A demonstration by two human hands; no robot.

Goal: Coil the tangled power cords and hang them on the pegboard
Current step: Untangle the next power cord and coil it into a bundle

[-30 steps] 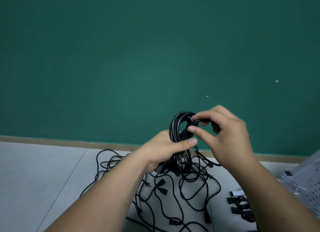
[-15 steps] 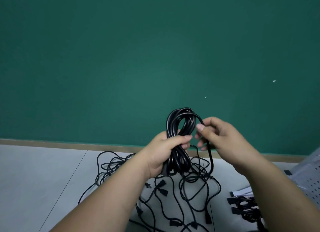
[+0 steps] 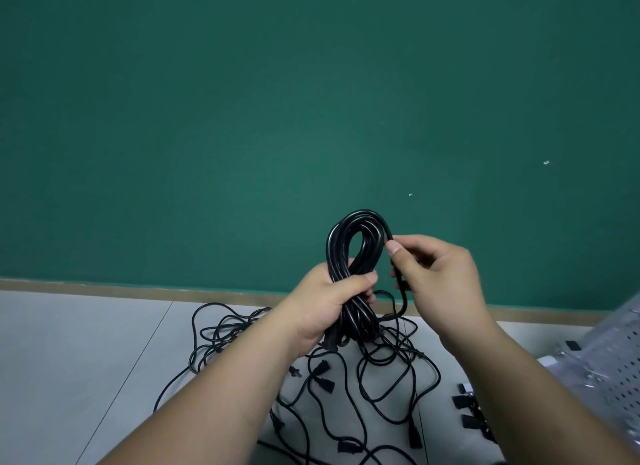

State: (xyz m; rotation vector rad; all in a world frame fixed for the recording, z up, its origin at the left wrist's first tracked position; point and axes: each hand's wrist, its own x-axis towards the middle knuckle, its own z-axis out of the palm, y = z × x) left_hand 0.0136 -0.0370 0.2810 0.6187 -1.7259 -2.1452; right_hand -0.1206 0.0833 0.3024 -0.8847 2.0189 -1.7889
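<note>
A black coiled power cord (image 3: 349, 242) stands upright in mid-air, its loops bunched at the middle. My left hand (image 3: 332, 305) grips that bunch from the left, thumb across the front. My right hand (image 3: 436, 274) pinches the cord's loose strand beside the top right of the coil; the strand runs down under my fingers towards the floor. Below lies a tangle of black power cords (image 3: 381, 388) with several plugs. The white pegboard (image 3: 620, 367) lies at the right edge, partly cut off.
A green wall (image 3: 277, 118) with a tan baseboard (image 3: 104, 286) fills the background. The floor is grey tile (image 3: 69, 360). A coiled black cord with plugs (image 3: 472, 416) lies by the pegboard, behind my right forearm.
My right hand has shifted from the top of the coil down to its right side, bringing the loose strand over and around. The coil stands a little higher in my left hand.
</note>
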